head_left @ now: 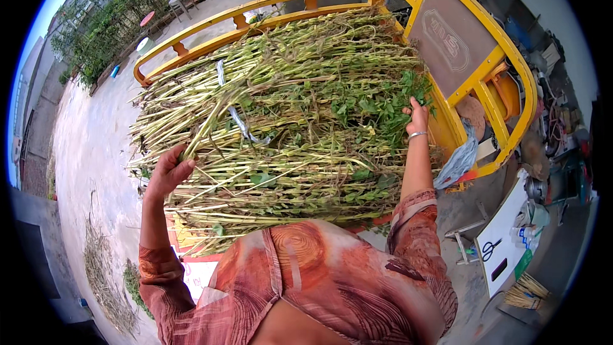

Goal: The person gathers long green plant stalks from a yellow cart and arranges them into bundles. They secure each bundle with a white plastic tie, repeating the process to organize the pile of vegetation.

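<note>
A thick layer of cut plant stalks point(300, 172), pale at the left ends and leafy toward the right, lies across a yellow-railed cart bed. My left hand point(171, 169) is closed around the bare ends of a few stalks point(214, 122), which slant up and to the right over the pile. At the pile's right end, my right hand point(416, 117) has its fingers curled into green leafy tops point(389, 110); what lies inside the grip is partly hidden. Pale strips of plastic point(239, 121) lie across the stalks between my hands.
The cart's yellow side rail point(255, 9) runs along the far side, and its yellow front frame point(517, 89) rises at the right. A grey-blue plastic bag point(461, 156) hangs there. Scissors point(491, 250) and a dark phone-like slab point(499, 269) lie on a white board at lower right.
</note>
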`<action>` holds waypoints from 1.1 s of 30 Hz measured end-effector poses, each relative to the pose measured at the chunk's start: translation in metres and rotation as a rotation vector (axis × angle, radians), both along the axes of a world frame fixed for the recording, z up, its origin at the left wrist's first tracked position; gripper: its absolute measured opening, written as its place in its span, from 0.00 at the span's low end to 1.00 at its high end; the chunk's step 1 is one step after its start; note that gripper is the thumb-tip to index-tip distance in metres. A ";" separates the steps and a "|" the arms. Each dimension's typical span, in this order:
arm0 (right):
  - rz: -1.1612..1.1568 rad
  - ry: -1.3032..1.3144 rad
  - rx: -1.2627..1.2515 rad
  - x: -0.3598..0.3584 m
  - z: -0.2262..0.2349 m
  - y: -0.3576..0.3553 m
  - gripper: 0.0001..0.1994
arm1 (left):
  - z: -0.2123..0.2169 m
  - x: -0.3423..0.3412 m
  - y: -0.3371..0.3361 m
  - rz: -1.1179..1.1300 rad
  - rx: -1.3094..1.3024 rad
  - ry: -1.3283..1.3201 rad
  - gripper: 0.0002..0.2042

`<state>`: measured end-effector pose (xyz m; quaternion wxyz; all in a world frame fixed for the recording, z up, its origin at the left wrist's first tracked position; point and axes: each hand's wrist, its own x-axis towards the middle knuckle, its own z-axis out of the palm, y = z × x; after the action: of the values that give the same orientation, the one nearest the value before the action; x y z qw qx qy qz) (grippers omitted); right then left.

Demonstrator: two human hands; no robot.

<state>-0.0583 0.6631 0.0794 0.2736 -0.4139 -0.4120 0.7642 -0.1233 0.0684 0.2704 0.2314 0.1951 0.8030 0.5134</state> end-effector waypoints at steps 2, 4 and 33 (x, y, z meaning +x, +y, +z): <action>0.062 0.002 -0.037 0.007 -0.004 0.011 0.12 | 0.016 0.007 -0.033 0.099 0.132 0.008 0.11; 0.089 0.263 -0.148 0.007 -0.008 0.010 0.10 | 0.013 0.009 -0.059 0.163 0.271 0.166 0.13; -0.177 0.483 0.209 0.072 0.187 -0.143 0.10 | -0.117 -0.156 0.042 0.251 -0.553 1.037 0.22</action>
<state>0.0136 0.5202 0.2659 0.4708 -0.2239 -0.3736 0.7673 -0.2789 0.1101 0.1534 -0.2108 0.2565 0.9318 0.1466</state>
